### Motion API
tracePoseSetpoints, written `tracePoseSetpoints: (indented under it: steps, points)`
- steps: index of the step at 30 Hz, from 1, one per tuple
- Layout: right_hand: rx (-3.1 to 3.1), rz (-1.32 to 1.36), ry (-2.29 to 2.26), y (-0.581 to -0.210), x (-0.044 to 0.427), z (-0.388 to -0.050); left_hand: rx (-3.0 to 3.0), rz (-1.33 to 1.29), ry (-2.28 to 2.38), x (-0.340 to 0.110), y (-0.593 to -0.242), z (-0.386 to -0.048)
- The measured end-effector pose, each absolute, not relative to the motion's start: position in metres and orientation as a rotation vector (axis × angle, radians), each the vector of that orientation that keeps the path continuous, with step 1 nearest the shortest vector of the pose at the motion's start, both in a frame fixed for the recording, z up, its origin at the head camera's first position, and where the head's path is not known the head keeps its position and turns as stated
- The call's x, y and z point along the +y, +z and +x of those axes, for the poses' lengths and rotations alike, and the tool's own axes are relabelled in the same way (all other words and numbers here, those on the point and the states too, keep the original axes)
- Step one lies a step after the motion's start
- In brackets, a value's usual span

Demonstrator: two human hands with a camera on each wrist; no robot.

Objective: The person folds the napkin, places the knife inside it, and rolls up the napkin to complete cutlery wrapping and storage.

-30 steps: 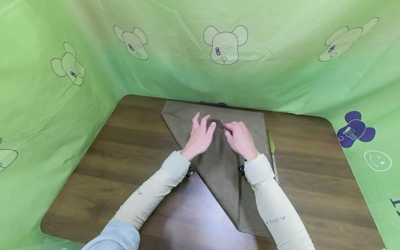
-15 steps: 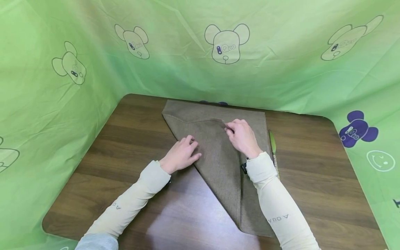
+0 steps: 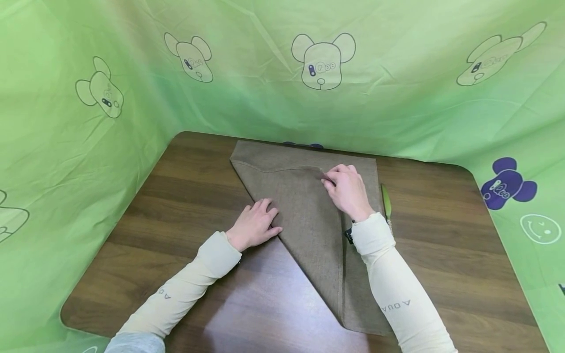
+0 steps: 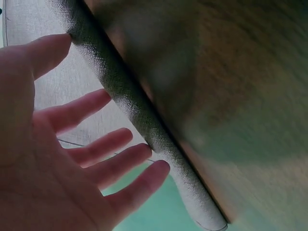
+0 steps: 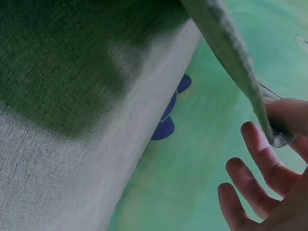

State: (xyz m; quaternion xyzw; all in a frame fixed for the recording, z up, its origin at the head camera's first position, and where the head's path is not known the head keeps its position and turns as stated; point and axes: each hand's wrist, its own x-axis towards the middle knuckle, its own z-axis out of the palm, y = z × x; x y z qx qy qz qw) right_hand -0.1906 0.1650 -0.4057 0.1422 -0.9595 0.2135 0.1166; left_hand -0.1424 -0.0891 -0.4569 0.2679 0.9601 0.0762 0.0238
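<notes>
Toward the table's far edge (image 3: 423, 166), the right hand (image 3: 349, 192) pinches brown cloth (image 3: 304, 213); the left hand (image 3: 254, 224), spread, touches its fold.

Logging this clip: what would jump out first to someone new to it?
Probably the green backdrop with cartoon faces, standing around the wooden table. Next, the folded brown cloth, its corner pinched by the right hand, the left hand at its slanted edge. A green-bladed knife lies just right of it.

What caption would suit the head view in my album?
Right hand pinches a brown folded woven cloth while the left hand touches its slanting edge on a brown wood-grain tabletop.
</notes>
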Motion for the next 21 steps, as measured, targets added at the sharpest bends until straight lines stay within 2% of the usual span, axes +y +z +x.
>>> tracePoseSetpoints:
  steps: [21]
  points:
    - [-2.810, 0.375, 0.575, -0.401, 0.180, -0.201, 2.982, 0.834, 0.187, -0.082, -0.458, -0.148]
